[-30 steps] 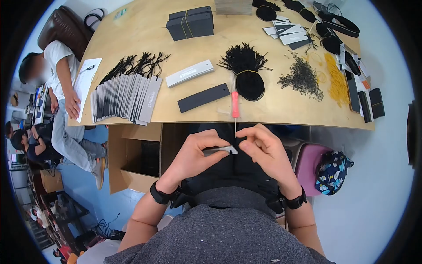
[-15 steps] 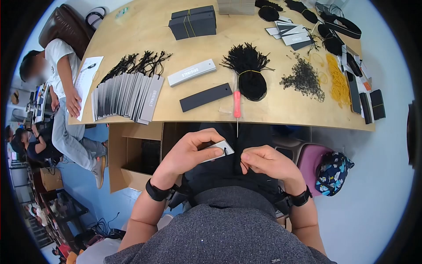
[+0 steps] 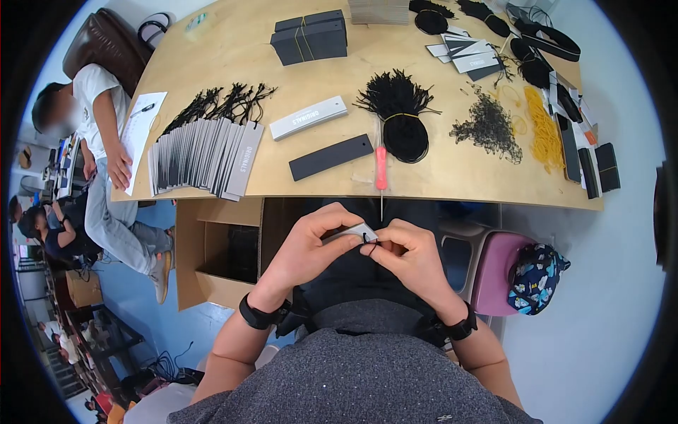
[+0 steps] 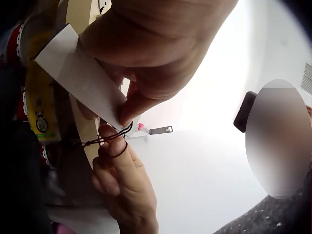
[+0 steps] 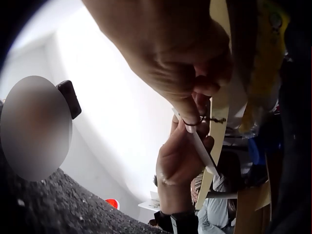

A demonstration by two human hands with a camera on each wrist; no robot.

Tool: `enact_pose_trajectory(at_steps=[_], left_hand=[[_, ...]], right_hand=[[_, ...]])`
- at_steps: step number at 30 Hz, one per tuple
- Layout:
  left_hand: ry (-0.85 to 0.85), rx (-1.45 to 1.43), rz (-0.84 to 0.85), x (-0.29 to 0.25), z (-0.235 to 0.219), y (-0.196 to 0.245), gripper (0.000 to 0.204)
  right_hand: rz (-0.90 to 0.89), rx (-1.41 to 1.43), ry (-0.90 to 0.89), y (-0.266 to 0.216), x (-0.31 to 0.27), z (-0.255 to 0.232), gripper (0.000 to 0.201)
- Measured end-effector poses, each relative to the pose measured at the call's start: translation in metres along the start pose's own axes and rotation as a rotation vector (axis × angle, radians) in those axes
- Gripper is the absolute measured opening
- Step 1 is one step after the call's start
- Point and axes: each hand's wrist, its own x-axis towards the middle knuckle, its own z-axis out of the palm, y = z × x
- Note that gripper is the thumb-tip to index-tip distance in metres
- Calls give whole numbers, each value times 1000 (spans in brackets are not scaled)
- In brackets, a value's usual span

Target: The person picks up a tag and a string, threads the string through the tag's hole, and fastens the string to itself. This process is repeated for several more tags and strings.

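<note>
My left hand [image 3: 304, 244] grips a pale hang tag [image 4: 78, 73] between thumb and fingers, over the lap just off the table's front edge. A thin black cord [image 4: 108, 138] passes through the hole at the tag's end. My right hand [image 3: 417, 258] meets that end and pinches the cord, a loop of which lies around a fingertip in the left wrist view. Close ahead on the table lie a red-handled tool [image 3: 381, 168] with a thin metal shaft, a dark tag stack [image 3: 330, 157] and a white tag stack [image 3: 308, 118].
Strung tags [image 3: 194, 159] stand in a row at the left. A bundle of black cords [image 3: 405, 138], a heap of small dark pins [image 3: 487, 127] and yellow rubber bands [image 3: 542, 131] lie to the right. A person [image 3: 102, 106] sits by the left table edge. Below is an open cardboard box [image 3: 191, 247].
My right hand drew down and away from the tag, then returned to its end and took the cord. My left hand has kept its grip on the tag, nearly in place.
</note>
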Motion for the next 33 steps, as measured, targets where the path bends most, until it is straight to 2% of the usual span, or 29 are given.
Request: enact_pose_trajectory(at_steps=[4,6,8,11,14,15,16,17,18,19,20,22,23,24,26,27,28,30,31,32,33], left_hand=[[25,25,-27,-2,0,2,18],[27,8,-56,-2,0,6,18],[19,-50,-140,-2,3,13,21],[18,-158,-164,-3,6,14,24],[17,-251,-122,-2,9,16,29],[21,-251,-121,-1,8,16,29],[44,-74,10,0,7,14,31],[66,103,140,1,5,13,33],[66,103,139,1,2,15,33],[-18,126,147,-1,-3,18,35],[-104,149,152,-2,-5,19,37],[-110,116,131,-3,-3,19,36],[-112,85,112,-4,-3,18,34],[-111,88,112,-5,-3,17,34],[-88,49,86,-5,-1,15,36],[-91,48,86,-5,0,16,36],[-70,35,69,-6,0,16,36],[-45,23,53,-7,-1,17,36],[-40,41,66,-7,-1,18,35],[-37,58,78,-6,-1,19,35],[-37,57,79,-6,-2,19,35]], right_hand=[[55,152,38,9,-3,5,11],[105,415,100,14,-4,-1,9],[229,631,73,7,-5,-17,8],[116,748,104,7,1,-30,7],[200,879,61,0,2,-40,7],[252,898,-17,1,2,-45,8],[252,898,-20,0,1,-51,8],[260,845,-166,-1,0,-57,9],[267,790,-310,-1,-1,-60,9],[244,846,-219,-1,-1,-57,9],[246,848,-218,2,0,-54,9],[59,572,-42,6,4,-51,5],[104,677,-126,-2,2,-48,1],[102,679,-128,-3,2,-47,1],[52,556,-143,-4,0,-47,1],[36,700,-55,2,2,-47,1],[36,698,-55,2,2,-49,1],[224,952,-67,3,2,-53,3],[267,1013,-137,4,1,-54,3],[267,1013,-137,3,-1,-52,3],[164,806,-193,0,-3,-50,4]])
